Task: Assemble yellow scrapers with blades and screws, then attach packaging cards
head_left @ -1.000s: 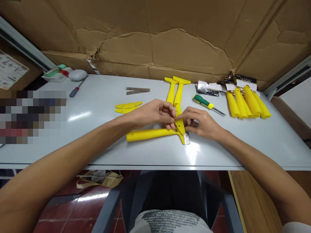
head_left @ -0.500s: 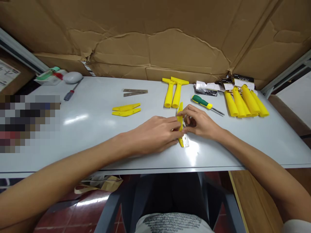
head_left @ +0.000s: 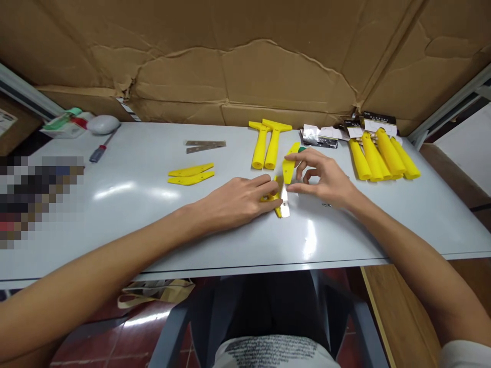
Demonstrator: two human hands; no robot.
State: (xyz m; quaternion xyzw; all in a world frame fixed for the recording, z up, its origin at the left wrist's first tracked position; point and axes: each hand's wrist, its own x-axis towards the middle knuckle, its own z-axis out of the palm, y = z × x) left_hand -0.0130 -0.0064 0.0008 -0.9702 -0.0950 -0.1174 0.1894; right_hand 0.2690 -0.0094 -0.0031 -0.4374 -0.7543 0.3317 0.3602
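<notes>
My left hand (head_left: pixel 251 197) is closed around a yellow scraper handle (head_left: pixel 278 210), most of which it covers. Along the head of that handle lies a shiny metal blade (head_left: pixel 284 203), close to my left fingertips. My right hand (head_left: pixel 320 176) pinches a yellow blade cover plate (head_left: pixel 290 164), raised and tilted just beyond the blade. Small screws (head_left: pixel 327 205) lie on the table below my right wrist. A screwdriver's green handle (head_left: pixel 302 149) peeks out behind my right hand, which hides most of it.
Two yellow plates (head_left: pixel 191 174) and two blades (head_left: pixel 205 146) lie left on the table. Behind my hands rest two yellow T-shaped handles (head_left: pixel 271 145). Several packaged yellow handles (head_left: pixel 383 156) are at right. Another screwdriver (head_left: pixel 100 150) lies far left. Cardboard (head_left: pixel 230 66) walls the back.
My right hand has lifted the yellow cover plate off the handle's head and away from me. The blade beneath is more exposed. Small screws now show below my right wrist.
</notes>
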